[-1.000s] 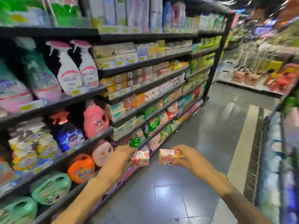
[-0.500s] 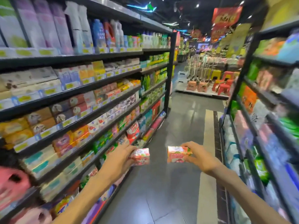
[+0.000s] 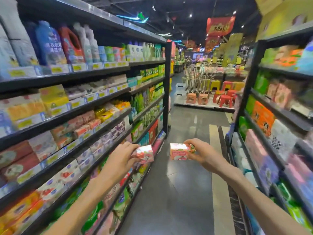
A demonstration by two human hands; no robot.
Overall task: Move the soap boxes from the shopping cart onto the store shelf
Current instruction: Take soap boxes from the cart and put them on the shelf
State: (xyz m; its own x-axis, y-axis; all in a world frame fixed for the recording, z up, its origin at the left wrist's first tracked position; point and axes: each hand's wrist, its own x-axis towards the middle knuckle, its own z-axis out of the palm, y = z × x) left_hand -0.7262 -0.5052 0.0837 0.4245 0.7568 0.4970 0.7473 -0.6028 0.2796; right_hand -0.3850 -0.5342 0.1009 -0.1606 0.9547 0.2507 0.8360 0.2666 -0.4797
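Each grip pinches one pink soap box: left hand (image 3: 122, 158), right hand (image 3: 201, 154).

Red plastic stools (image 3: 226, 99) stand at the aisle's end beyond grey floor (image 3: 183, 184).

Aisle floor (image 3: 183, 192) between the two racks is wide open straight ahead. Left shelf (image 3: 71, 146) is crammed with soap packs right to the front edge, so barely a gap there. Right shelf (image 3: 264, 138) is packed too, and stools (image 3: 225, 99) block the far end.
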